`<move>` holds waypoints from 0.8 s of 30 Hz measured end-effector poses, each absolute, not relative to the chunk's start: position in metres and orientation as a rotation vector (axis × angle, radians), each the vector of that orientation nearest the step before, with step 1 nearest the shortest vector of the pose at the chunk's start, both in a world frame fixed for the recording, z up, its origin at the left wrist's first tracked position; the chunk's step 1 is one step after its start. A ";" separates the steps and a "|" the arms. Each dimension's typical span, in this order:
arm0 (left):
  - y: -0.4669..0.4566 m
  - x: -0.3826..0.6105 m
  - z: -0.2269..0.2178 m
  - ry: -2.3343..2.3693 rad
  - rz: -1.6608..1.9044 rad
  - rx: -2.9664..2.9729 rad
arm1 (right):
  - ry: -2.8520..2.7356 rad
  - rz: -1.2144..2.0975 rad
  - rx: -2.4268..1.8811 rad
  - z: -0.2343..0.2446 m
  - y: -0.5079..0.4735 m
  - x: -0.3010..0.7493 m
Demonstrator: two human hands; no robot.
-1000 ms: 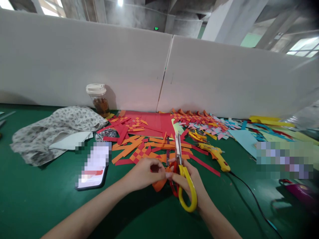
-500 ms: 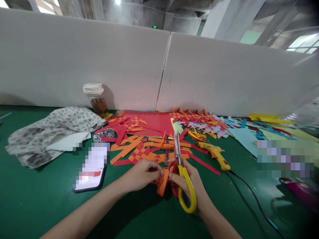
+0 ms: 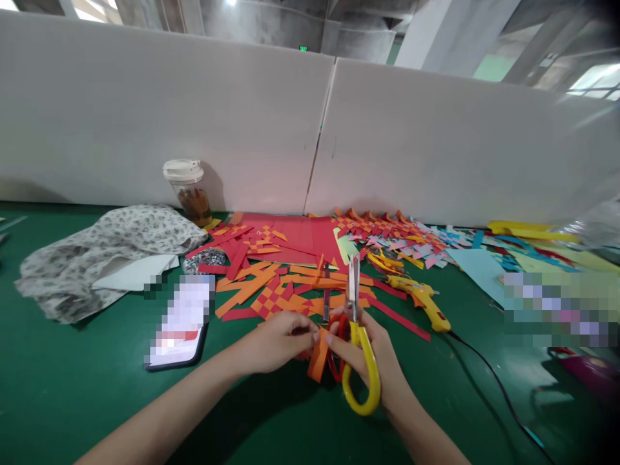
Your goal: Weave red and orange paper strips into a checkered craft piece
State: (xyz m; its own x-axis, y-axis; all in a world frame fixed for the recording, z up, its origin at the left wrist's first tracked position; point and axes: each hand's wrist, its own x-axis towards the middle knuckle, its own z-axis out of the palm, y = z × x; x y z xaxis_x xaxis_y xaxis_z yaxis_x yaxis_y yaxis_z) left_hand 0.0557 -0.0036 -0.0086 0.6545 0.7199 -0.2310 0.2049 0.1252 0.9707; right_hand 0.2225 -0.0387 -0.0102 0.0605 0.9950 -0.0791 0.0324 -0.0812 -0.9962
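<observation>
My left hand [image 3: 285,341] is closed, its thumb and fingers pinching the upper end of an orange paper strip [image 3: 318,359]. Beside it, my right hand [image 3: 371,345] holds a pair of scissors [image 3: 363,371] with one yellow and one red handle, blades pointing up and away from me. The right thumb and fingers also touch the strip's top edge. Some red paper shows behind the left fingertips, partly hidden. Just beyond both hands lie loose orange strips [image 3: 252,290] and a red-and-orange woven paper piece [image 3: 274,298].
A phone [image 3: 181,323] lies left of my hands, near a patterned cloth [image 3: 116,239] and a lidded cup [image 3: 191,194]. A yellow glue gun [image 3: 426,300] with a black cord sits to the right. Red sheets [image 3: 290,236] and woven pieces [image 3: 382,226] lie along the white partition [image 3: 232,123].
The scissors have turned a little in my right hand, their blades tipping slightly rightward. Both hands stay together at the orange strip. The whole view has shifted slightly.
</observation>
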 end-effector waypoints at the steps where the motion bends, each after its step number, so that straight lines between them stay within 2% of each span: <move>1: -0.003 0.055 -0.009 0.825 0.441 1.416 | -1.158 1.211 -1.316 -0.010 -0.038 0.223; 16: 0.000 0.052 -0.004 0.881 0.405 1.308 | -1.094 1.132 -1.379 -0.003 -0.039 0.218; 24: -0.002 0.055 -0.006 0.867 0.411 1.419 | -1.174 1.208 -1.354 -0.013 -0.040 0.225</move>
State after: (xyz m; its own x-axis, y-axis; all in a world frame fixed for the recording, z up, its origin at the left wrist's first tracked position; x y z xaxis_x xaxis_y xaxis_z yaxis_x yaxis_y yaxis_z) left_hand 0.0550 -0.0019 -0.0063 0.6418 0.7163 -0.2737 0.2411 0.1504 0.9588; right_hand 0.2246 -0.0404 -0.0129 0.0543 0.9941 -0.0938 0.0652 -0.0973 -0.9931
